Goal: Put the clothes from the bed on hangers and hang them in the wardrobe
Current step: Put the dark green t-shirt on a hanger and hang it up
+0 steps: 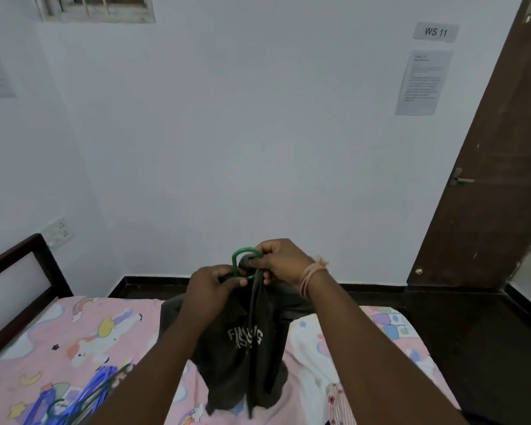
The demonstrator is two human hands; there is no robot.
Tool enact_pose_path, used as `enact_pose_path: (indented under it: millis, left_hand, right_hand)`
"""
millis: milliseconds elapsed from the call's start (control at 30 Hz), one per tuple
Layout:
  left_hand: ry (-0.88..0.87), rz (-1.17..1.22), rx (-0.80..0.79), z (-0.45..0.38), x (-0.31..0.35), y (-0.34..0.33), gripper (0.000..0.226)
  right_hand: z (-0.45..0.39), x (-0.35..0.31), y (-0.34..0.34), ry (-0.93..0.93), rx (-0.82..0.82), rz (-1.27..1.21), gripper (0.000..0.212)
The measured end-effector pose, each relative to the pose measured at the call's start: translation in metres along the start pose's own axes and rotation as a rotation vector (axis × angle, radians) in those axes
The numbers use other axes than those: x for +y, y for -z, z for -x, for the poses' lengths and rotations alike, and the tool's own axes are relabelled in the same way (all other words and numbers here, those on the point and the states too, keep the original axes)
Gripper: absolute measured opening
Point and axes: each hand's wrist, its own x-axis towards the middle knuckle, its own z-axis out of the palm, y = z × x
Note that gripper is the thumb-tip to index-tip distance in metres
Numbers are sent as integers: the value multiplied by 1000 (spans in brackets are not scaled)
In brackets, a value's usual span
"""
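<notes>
A dark grey T-shirt [246, 348] with white lettering hangs above the bed [83, 332], held up at its neck. A green hanger [239, 259] pokes its hook out of the collar between my hands. My left hand [213, 285] grips the shirt's left shoulder and collar. My right hand [281, 260] pinches the collar fabric right at the hook. The hanger's body is hidden inside the shirt.
Blue and green hangers [83, 394] lie in a pile on the pink unicorn bedsheet at the lower left. A striped garment [339, 403] lies at the bed's right edge. A dark headboard [22, 271] stands left, a brown door [497, 167] right, with dark floor below it.
</notes>
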Motion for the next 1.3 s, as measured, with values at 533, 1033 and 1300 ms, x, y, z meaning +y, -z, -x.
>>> enact_pose_path:
  millis: [533, 1033, 1300]
  left_hand:
    - [-47, -192, -343, -23, -7, 15, 25]
    - [274, -616, -211, -45, -86, 122, 20]
    - [72, -346, -463, -40, -41, 75, 51]
  right_hand:
    - [5, -41, 20, 262, -103, 791, 17]
    - [16, -47, 103, 246, 6, 879, 15]
    - [11, -39, 88, 299, 27, 793, 12]
